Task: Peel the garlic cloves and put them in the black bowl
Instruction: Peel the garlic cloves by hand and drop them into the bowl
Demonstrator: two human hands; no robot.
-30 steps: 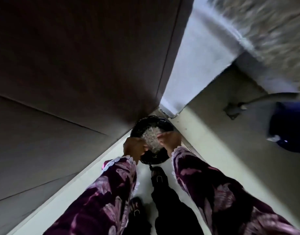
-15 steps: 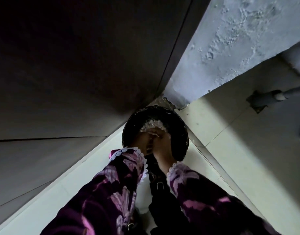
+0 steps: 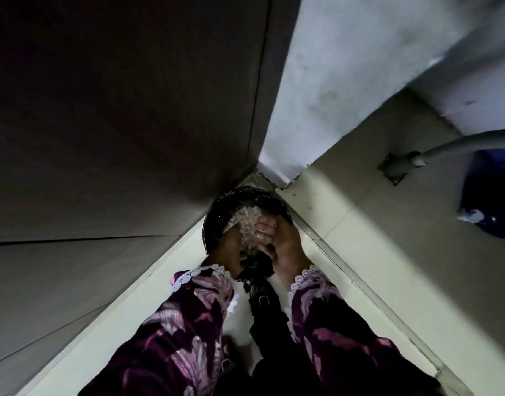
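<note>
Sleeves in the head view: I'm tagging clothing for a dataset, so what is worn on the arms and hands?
Both arms wear long dark purple sleeves with a pale pink leaf pattern and white lace cuffs. The left hand and right hand are bare.

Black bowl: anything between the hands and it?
Nothing visible. Both the left hand and right hand are already over the black bowl, against the pale heap inside it.
</note>
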